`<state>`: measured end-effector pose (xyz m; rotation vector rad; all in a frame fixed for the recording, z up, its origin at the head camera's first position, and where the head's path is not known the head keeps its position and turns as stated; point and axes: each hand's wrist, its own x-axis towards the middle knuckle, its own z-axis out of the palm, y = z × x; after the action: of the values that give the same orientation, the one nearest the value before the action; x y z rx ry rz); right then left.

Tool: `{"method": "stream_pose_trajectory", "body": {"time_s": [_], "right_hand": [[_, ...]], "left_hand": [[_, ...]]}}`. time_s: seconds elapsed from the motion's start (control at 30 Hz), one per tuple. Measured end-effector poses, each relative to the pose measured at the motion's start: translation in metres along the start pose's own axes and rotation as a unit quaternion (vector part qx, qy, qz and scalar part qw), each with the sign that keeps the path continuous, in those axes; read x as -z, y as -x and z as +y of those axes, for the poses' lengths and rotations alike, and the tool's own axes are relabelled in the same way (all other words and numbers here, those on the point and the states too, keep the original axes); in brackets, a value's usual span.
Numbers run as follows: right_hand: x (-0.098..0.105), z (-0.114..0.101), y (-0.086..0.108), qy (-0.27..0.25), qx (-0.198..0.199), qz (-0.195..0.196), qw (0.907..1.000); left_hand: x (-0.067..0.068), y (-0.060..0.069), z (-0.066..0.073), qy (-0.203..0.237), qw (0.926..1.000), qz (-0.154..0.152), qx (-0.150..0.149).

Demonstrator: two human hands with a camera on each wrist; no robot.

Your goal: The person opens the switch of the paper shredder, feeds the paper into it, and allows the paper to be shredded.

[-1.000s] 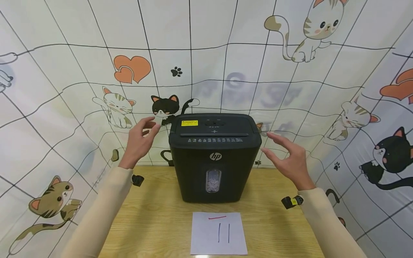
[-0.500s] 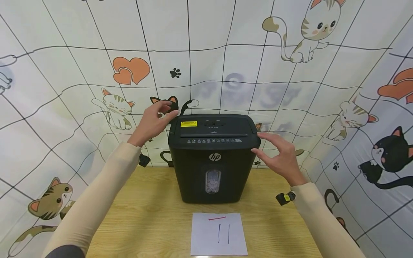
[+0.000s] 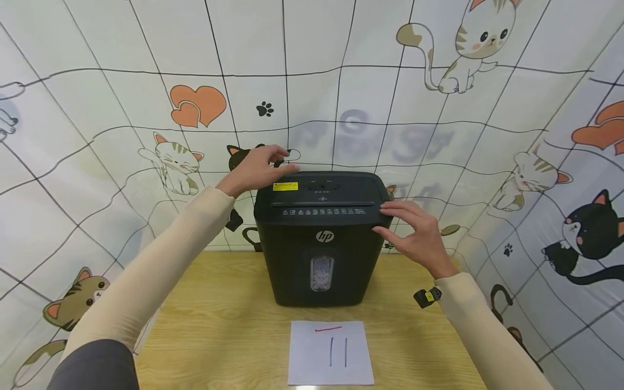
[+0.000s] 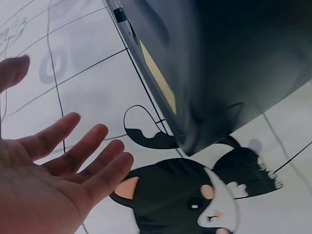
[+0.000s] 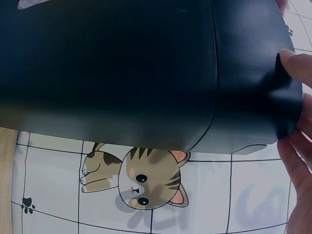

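Note:
A black paper shredder [image 3: 292, 260] stands upright on the wooden table, its front window showing shredded bits. My left hand [image 3: 258, 169] reaches over the back left edge of its lid, fingers extended and holding nothing. In the left wrist view the left palm [image 4: 53, 180] faces up, and a gap separates it from the shredder's body [image 4: 234, 58]. At the lid's right front corner, my right hand [image 3: 419, 233] grips the edge, thumb at the front and fingers on top. The right wrist view has the right thumb [image 5: 297, 66] against the shredder's front face.
A white sheet of paper [image 3: 322, 374] with one red and two dark strokes lies in front of the shredder on the table [image 3: 219, 325]. A white cat-patterned cloth [image 3: 312, 97] hangs close behind the shredder and along both sides.
My left hand has moved right and up, from beside the shredder to over its back left edge. My right hand has moved left from beside the lid onto its corner. The shredder stays put.

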<state>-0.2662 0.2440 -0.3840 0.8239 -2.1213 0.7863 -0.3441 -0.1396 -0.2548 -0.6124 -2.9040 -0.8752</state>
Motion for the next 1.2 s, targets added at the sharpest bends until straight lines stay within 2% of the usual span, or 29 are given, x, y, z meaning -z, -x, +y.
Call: {"method": "stream_pose_trajectory", "body": {"time_s": [0.17,0.33,0.47,0.67,0.77,0.93,1.2], "right_hand": [[-0.001,0.001,-0.001,-0.006,0.025,0.015,0.9996],[0.000,0.001,0.000,-0.023,0.033,0.022,0.9990],[0.001,-0.001,-0.001,-0.021,0.018,0.010,0.9996],[0.002,-0.003,-0.004,-0.019,0.013,0.007,0.9997],[0.002,-0.002,-0.004,-0.021,0.013,0.007,0.9997],[0.001,-0.003,-0.004,-0.020,0.008,-0.001,0.9998],[0.003,-0.006,-0.005,-0.013,-0.004,0.001,0.9999]], "left_hand": [[-0.003,-0.018,0.016,-0.043,0.9978,-0.047,-0.019],[-0.009,-0.038,0.036,-0.096,0.9900,-0.103,0.012],[-0.013,-0.052,0.048,-0.113,0.9826,-0.144,0.031],[-0.017,-0.067,0.057,-0.133,0.9730,-0.186,0.035],[-0.019,-0.074,0.058,-0.142,0.9669,-0.206,0.051],[-0.022,-0.083,0.053,-0.148,0.9586,-0.225,0.092],[-0.025,-0.091,0.051,-0.161,0.9579,-0.223,0.084]]}}
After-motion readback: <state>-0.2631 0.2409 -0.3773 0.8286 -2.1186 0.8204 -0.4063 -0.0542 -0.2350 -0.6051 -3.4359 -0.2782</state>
